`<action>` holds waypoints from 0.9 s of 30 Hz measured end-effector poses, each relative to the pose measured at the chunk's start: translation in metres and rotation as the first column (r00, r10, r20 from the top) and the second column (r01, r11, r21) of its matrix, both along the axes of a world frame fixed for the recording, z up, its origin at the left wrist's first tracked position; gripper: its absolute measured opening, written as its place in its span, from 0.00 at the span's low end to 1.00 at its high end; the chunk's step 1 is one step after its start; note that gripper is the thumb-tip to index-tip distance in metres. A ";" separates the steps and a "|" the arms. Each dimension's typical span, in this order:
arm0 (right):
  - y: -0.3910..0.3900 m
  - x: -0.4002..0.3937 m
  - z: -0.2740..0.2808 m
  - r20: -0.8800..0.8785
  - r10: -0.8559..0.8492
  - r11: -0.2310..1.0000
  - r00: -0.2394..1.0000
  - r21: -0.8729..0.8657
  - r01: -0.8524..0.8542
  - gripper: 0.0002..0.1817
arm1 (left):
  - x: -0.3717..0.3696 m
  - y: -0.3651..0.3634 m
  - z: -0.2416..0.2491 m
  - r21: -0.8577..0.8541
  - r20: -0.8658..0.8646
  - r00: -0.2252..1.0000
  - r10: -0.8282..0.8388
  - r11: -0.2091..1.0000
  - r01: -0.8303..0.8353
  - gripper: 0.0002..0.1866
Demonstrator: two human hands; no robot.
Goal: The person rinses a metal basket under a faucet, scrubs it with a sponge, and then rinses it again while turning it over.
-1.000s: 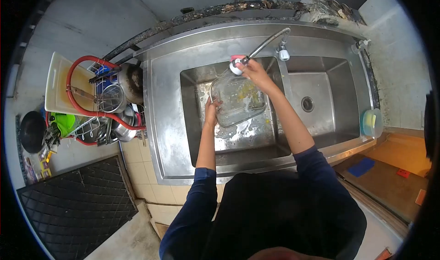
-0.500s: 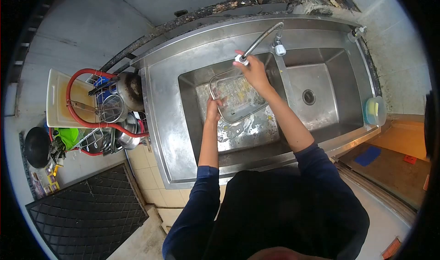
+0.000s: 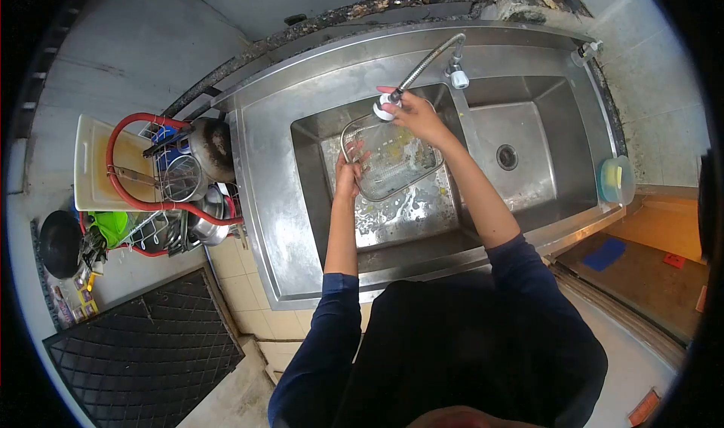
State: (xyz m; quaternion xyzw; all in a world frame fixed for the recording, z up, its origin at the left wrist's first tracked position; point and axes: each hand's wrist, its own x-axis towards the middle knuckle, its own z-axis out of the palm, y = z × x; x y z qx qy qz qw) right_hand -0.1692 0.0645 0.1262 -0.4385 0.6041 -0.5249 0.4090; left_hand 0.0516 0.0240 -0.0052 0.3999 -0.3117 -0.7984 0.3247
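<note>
My left hand (image 3: 349, 173) grips the left side of a clear rectangular dish (image 3: 392, 177), its fingers showing at the dish's wall. The dish is see-through, wet and tilted over the left sink basin (image 3: 377, 236). Above its far left corner, my right hand (image 3: 416, 117) is closed around the white faucet head (image 3: 387, 107). A flexible metal hose (image 3: 430, 60) runs from that head up to the tap (image 3: 458, 76). Suds and small yellow bits are spread on the basin floor beneath the dish.
The right sink basin (image 3: 520, 149) has a round drain (image 3: 507, 156). A tub with a yellow sponge (image 3: 618, 181) stands at the sink's right edge. On the left, a dish rack with a red frame (image 3: 124, 190) holds pans, a strainer and a cutting board (image 3: 98, 164).
My right hand has brought the faucet head slightly left and down, nearer the dish's far left corner. The dish has tilted a little, and my left fingers have spread higher along its side.
</note>
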 end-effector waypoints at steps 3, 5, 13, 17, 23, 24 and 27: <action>0.011 -0.009 -0.017 0.058 0.042 0.996 0.997 -0.084 -0.037 0.32 | 0.005 -0.001 -0.003 -0.049 -0.050 0.999 -0.015 0.999 0.013 0.47; 0.021 -0.020 -0.037 -0.108 -0.036 0.982 0.993 -0.186 0.016 0.36 | 0.004 0.004 0.008 -0.146 0.024 1.000 0.010 0.989 -0.006 0.47; 0.027 -0.010 -0.115 0.805 -0.444 0.896 0.393 0.413 0.164 0.37 | -0.007 0.071 0.042 -0.841 0.537 0.802 0.262 0.246 0.482 0.42; 0.026 -0.003 -0.122 0.800 -0.442 0.897 0.406 0.396 0.195 0.26 | 0.007 0.068 0.049 -0.806 0.591 0.792 0.150 0.137 0.576 0.38; 0.029 -0.013 -0.128 0.821 -0.257 0.958 0.510 0.287 0.021 0.23 | -0.014 0.033 0.056 -0.651 0.758 0.647 0.082 0.036 0.759 0.37; 0.029 -0.013 -0.129 0.824 -0.259 0.954 0.504 0.299 0.002 0.22 | -0.024 0.023 0.052 -0.594 0.795 0.580 0.179 0.032 0.804 0.35; 0.028 -0.008 -0.136 0.809 -0.246 0.959 0.534 0.283 0.013 0.22 | -0.058 0.001 0.049 -0.537 0.820 0.416 0.392 0.279 0.796 0.40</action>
